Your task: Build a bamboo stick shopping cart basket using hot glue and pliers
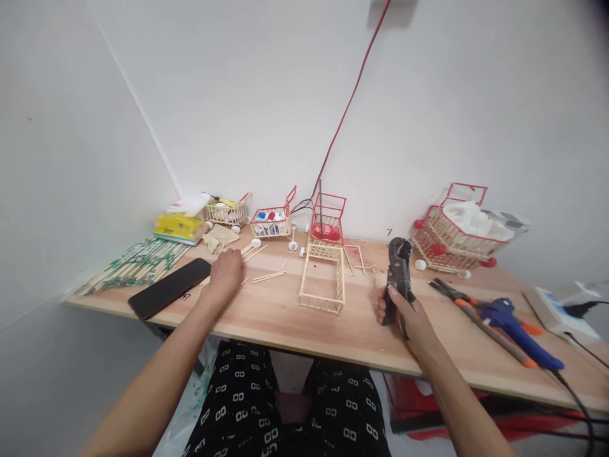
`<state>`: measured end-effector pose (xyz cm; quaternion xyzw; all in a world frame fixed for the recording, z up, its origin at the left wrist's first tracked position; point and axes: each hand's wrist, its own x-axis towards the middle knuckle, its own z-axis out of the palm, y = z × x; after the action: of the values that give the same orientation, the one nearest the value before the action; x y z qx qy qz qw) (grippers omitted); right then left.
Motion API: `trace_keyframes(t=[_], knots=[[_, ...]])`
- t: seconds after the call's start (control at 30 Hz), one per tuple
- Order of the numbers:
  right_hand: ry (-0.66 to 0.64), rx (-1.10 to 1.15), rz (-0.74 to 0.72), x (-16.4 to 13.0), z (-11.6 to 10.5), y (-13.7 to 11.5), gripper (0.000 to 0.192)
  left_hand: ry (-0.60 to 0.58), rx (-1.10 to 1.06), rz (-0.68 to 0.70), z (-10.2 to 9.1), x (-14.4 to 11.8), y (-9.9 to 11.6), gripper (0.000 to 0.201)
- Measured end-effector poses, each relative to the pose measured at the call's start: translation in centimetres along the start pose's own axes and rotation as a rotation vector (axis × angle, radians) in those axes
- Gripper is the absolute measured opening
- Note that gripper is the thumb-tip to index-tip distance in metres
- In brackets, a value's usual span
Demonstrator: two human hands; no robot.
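Observation:
My right hand grips the handles of black cutting pliers, held upright above the wooden table. My left hand rests knuckles-up on the table among loose wooden sticks, fingers curled over them; whether it holds one I cannot tell. Between the hands lies an unpainted stick-built basket frame.
A black phone lies left of my left hand, with packets of chopsticks beyond. Small red-trimmed stick carts line the wall, a larger one at right. A blue glue gun and orange-handled pliers lie at right.

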<state>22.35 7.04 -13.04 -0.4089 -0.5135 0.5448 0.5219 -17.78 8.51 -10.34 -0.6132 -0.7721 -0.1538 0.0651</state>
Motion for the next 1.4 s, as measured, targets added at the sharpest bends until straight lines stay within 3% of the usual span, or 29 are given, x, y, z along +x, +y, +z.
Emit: trace_keyframes(t=[0.27,0.4,0.53,0.77,0.97,1.13,1.27,1.4], knots=[[0.017,-0.001,0.011,0.0,0.2,-0.1,0.036,0.030,-0.111,-0.054,-1.2,-0.7,-0.4,0.031],[0.016,-0.001,0.010,0.1,0.0,0.1,0.035,-0.061,-0.273,0.069,-3.0,-1.0,-0.9,0.026],[0.013,0.011,0.012,0.2,-0.1,0.3,0.034,-0.130,-0.358,0.181,-3.8,-1.0,0.5,0.021],[0.004,0.016,0.015,0.2,0.0,0.1,0.034,-0.177,-0.282,0.272,-1.4,0.1,4.2,0.009],[0.000,0.000,0.002,0.3,-0.1,0.2,0.034,-0.231,-0.201,0.296,0.4,1.1,4.3,0.012],[0.009,0.002,0.000,0.1,0.0,0.1,0.035,-0.205,-0.223,0.295,0.9,0.7,4.3,0.016],[0.005,-0.011,-0.006,0.1,-0.1,0.1,0.035,-0.145,-0.315,0.255,-0.1,0.6,3.8,0.017],[-0.003,-0.005,-0.002,0.1,-0.2,0.2,0.034,-0.084,-0.475,0.217,-2.8,1.3,2.2,0.012]])
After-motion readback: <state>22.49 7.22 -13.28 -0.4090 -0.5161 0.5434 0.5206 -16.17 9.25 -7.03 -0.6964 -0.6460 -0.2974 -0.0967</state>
